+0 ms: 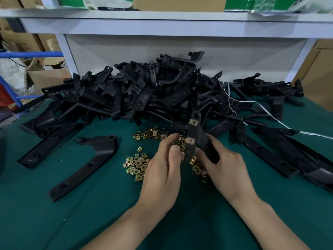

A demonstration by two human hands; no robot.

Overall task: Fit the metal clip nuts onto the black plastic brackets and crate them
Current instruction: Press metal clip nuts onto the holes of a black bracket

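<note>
Both hands hold one black bracket [198, 139] up over the green mat [90, 222].
Seen from the head camera, the left hand [162, 170] pinches its near end and the right hand [227, 168] grips its side. Two fitted clip nuts [193, 122] sit on it, with loose clip nuts [137, 164] scattered beneath and the bracket pile [144, 94] behind.

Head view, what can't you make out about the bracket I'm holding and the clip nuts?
- Held black plastic bracket: lower end hidden behind left hand and right hand, head view.
- Loose gold metal clip nuts: pile's middle covered by both hands.
- Left fingers: thumb hides whether they pinch a nut.
</note>
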